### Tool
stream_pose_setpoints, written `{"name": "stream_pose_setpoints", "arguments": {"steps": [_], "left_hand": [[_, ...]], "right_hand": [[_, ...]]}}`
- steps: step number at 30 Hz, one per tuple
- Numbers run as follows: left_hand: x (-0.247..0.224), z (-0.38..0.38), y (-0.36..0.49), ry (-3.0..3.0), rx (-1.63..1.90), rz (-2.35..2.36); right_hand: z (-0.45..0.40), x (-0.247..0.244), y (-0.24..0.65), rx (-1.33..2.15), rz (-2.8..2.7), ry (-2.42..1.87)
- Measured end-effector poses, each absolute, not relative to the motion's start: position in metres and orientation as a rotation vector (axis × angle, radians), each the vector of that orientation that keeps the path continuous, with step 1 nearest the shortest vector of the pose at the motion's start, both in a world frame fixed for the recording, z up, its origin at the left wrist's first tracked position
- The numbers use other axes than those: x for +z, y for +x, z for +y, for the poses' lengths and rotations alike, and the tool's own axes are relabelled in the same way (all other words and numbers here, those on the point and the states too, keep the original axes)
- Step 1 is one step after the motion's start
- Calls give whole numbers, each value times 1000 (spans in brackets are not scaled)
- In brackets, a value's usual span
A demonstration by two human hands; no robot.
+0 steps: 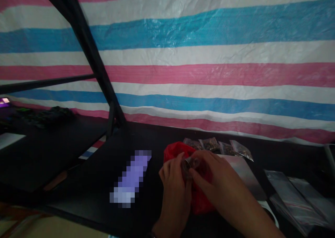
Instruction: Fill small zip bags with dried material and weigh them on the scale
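My left hand is closed around a small clear plastic bag, whose rim looks rounded and open. My right hand meets it from the other side, thumb and fingers bent in at the opening of the clear bag. Anything pinched between those right fingertips is too dark and small to make out. Both hands are over a red plastic bag, which bulges out behind and below them. What the red bag contains is hidden.
Behind the hands lie several small clear bags of brownish bits. A silver flat plate is right of the red bag, with flat clear zip bags farther right. A blurred-out purple item lies left. A black frame post rises behind.
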State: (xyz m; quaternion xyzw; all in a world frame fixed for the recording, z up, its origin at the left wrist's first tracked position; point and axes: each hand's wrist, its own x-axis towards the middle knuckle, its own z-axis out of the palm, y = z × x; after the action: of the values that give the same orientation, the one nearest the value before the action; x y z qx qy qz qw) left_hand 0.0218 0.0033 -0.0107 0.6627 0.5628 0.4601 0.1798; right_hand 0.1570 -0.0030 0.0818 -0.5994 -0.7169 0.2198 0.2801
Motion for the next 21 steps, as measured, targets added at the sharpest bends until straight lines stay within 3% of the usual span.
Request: {"name": "stream_pose_setpoints", "arguments": {"steps": [15, 21], "left_hand": [[2, -5, 26, 1580, 1702, 1362], [5, -10, 32, 1406, 1649, 1202]], "right_hand": [[-12, 91, 166, 337, -1839, -1284], [-18, 98, 170, 389, -1806, -1264]]}}
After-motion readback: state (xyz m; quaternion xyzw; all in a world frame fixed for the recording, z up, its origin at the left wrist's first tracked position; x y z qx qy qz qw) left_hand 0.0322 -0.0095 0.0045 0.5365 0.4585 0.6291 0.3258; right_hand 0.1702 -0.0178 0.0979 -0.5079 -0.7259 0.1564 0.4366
